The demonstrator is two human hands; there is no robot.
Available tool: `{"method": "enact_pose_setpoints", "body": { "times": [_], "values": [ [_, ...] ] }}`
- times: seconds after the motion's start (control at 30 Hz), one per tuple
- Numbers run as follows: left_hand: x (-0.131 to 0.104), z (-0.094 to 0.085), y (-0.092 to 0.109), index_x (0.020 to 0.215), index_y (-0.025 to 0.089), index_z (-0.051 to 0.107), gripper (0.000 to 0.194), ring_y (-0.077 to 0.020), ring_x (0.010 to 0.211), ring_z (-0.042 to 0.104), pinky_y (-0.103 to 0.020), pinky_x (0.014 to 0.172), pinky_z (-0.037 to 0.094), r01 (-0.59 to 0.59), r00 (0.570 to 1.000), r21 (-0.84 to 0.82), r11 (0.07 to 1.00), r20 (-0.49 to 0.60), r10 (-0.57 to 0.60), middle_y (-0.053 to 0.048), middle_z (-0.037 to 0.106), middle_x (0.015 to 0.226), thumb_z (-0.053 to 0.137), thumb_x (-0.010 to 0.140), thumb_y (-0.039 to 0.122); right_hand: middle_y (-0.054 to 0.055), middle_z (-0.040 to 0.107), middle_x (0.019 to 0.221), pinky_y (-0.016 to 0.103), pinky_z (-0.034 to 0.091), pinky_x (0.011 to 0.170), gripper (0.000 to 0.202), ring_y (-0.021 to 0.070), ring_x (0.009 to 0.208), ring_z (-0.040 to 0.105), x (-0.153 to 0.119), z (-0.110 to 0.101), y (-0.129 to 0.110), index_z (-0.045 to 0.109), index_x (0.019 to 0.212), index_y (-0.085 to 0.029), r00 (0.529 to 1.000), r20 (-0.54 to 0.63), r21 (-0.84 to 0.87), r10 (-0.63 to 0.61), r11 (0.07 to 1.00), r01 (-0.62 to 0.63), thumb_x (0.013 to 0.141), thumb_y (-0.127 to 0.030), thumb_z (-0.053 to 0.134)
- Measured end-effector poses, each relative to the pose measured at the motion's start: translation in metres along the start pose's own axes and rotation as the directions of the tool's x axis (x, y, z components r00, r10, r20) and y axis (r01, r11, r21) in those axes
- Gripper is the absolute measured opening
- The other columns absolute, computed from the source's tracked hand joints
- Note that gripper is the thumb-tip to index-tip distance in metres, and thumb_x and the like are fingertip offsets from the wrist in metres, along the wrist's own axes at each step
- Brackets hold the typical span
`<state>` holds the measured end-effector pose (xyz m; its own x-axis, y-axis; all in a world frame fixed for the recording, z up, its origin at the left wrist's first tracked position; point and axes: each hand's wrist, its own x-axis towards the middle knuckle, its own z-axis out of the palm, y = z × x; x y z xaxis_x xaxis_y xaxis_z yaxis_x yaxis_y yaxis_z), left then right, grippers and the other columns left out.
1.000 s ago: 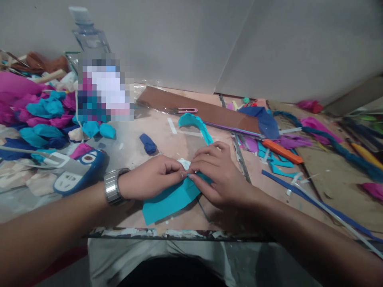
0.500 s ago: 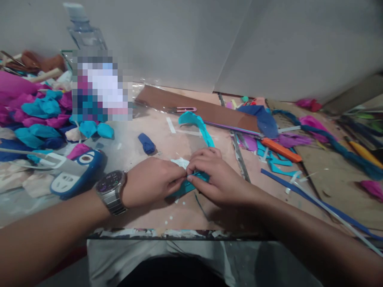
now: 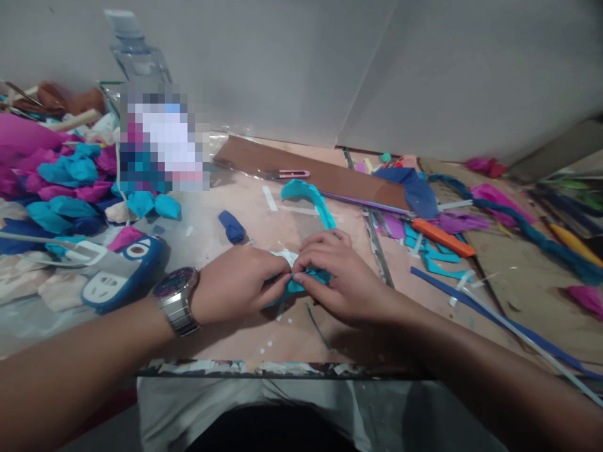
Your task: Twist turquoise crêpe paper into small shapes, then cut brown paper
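Note:
Both hands meet at the middle of the table, pinching a teal paper piece (image 3: 296, 286) with a pale part at its far side. My left hand (image 3: 242, 279), a watch (image 3: 176, 298) on its wrist, grips the paper's left part between thumb and fingers. From the right, my right hand (image 3: 336, 273) pinches the same paper, thumb and fingertips almost touching the left ones. A curved turquoise strip (image 3: 308, 191) lies just beyond the right hand. Left of it rests a small dark blue paper roll (image 3: 231, 226). The fingers cover much of the held paper.
At left are heaped crepe-paper pieces (image 3: 70, 166), a blue and white device (image 3: 120, 276) and a plastic bottle (image 3: 136, 53). Brown sheets (image 3: 311, 179) with pink-handled snips (image 3: 292, 174) lie at the back. An orange cutter (image 3: 443, 237), blue strips and cardboard (image 3: 527, 282) are at right.
The teal paper between the fingers has bunched up and shows less of its flat lower part. Both hands stay nearly in place; the left wrist has turned slightly.

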<state>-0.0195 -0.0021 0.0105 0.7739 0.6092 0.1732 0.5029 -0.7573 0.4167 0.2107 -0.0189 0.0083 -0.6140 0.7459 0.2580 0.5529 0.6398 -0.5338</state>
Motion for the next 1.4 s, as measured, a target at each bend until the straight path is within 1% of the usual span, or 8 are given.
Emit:
{"method": "enact_pose_setpoints", "body": {
  "times": [0.2,0.3,0.43,0.6,0.8,0.97,1.2,1.4],
  "values": [
    [-0.0006,-0.0029,0.0031,0.081,0.017,0.068,0.033,-0.0143,0.061,0.060,-0.027,0.061,0.034,0.032,0.999,-0.003,0.999,-0.012,-0.032,-0.001,0.069,0.069,0.050,0.103,0.034,0.003,0.067,0.093,0.045,0.030,0.103,0.008,0.0223,0.105,0.059,0.0014,0.0022,-0.0012,0.059,0.092,-0.021,1.000,0.001,-0.035,0.011,0.999,-0.011,0.098,-0.022,0.056],
    [-0.0017,-0.0034,0.0040,0.081,0.018,0.068,0.032,-0.0136,0.062,0.060,-0.027,0.061,0.034,0.009,0.999,0.004,1.000,-0.031,-0.009,-0.001,0.069,0.069,0.051,0.103,0.033,0.003,0.068,0.093,0.045,0.030,0.103,0.006,0.0225,0.105,0.060,0.0006,0.0021,-0.0014,0.059,0.091,-0.022,1.000,-0.021,-0.029,0.007,1.000,-0.008,0.096,-0.021,0.057],
    [-0.0024,-0.0005,0.0016,0.076,0.018,0.066,0.038,-0.0133,0.061,0.060,-0.027,0.059,0.032,-0.018,0.997,0.057,0.998,-0.075,0.023,0.000,0.067,0.066,0.049,0.106,0.034,0.004,0.070,0.096,0.046,0.030,0.104,0.004,0.0232,0.108,0.060,-0.0002,0.0013,-0.0007,0.062,0.095,-0.023,0.998,-0.057,-0.022,0.002,1.000,-0.003,0.097,-0.022,0.059],
    [-0.0034,0.0029,0.0002,0.079,0.018,0.067,0.036,-0.0135,0.061,0.060,-0.028,0.059,0.031,-0.036,0.994,0.055,0.998,-0.097,0.041,0.000,0.068,0.068,0.049,0.107,0.033,0.003,0.068,0.090,0.046,0.031,0.102,0.008,0.0237,0.109,0.058,0.0018,0.0007,-0.0031,0.058,0.089,-0.022,1.000,-0.016,-0.005,-0.006,1.000,0.005,0.095,-0.017,0.054],
    [-0.0023,0.0012,0.0018,0.081,0.018,0.068,0.035,-0.0131,0.061,0.060,-0.026,0.059,0.032,-0.024,0.997,0.017,1.000,-0.073,0.025,0.000,0.068,0.069,0.050,0.107,0.033,0.002,0.068,0.091,0.047,0.028,0.106,0.008,0.0240,0.114,0.057,-0.0005,-0.0019,-0.0019,0.060,0.091,-0.023,1.000,-0.022,0.012,-0.011,1.000,0.011,0.097,-0.019,0.055],
    [-0.0021,0.0004,-0.0003,0.082,0.018,0.068,0.034,-0.0133,0.063,0.061,-0.026,0.060,0.033,-0.019,0.997,0.016,1.000,-0.074,0.021,0.000,0.069,0.071,0.050,0.106,0.032,0.003,0.070,0.095,0.048,0.028,0.106,0.013,0.0241,0.114,0.057,-0.0030,-0.0056,-0.0009,0.063,0.096,-0.023,1.000,-0.005,0.031,-0.011,0.999,0.011,0.101,-0.020,0.051],
    [-0.0031,0.0029,0.0001,0.083,0.017,0.070,0.034,-0.0130,0.061,0.059,-0.026,0.059,0.032,-0.007,0.999,-0.010,1.000,-0.048,0.007,-0.001,0.069,0.070,0.051,0.106,0.033,0.002,0.069,0.090,0.048,0.028,0.106,0.011,0.0239,0.113,0.057,-0.0012,-0.0013,0.0000,0.062,0.092,-0.022,0.999,-0.027,0.006,-0.029,1.000,0.030,0.099,-0.020,0.054],
    [-0.0021,-0.0042,0.0017,0.093,0.015,0.074,0.031,-0.0149,0.067,0.064,-0.027,0.065,0.038,0.089,0.996,-0.145,0.985,0.045,-0.083,-0.003,0.073,0.078,0.051,0.104,0.034,0.003,0.068,0.091,0.047,0.029,0.104,0.011,0.0236,0.111,0.058,-0.0004,-0.0019,0.0034,0.060,0.092,-0.021,0.999,-0.026,-0.026,-0.029,0.999,0.028,0.100,-0.020,0.054]
  ]
}}
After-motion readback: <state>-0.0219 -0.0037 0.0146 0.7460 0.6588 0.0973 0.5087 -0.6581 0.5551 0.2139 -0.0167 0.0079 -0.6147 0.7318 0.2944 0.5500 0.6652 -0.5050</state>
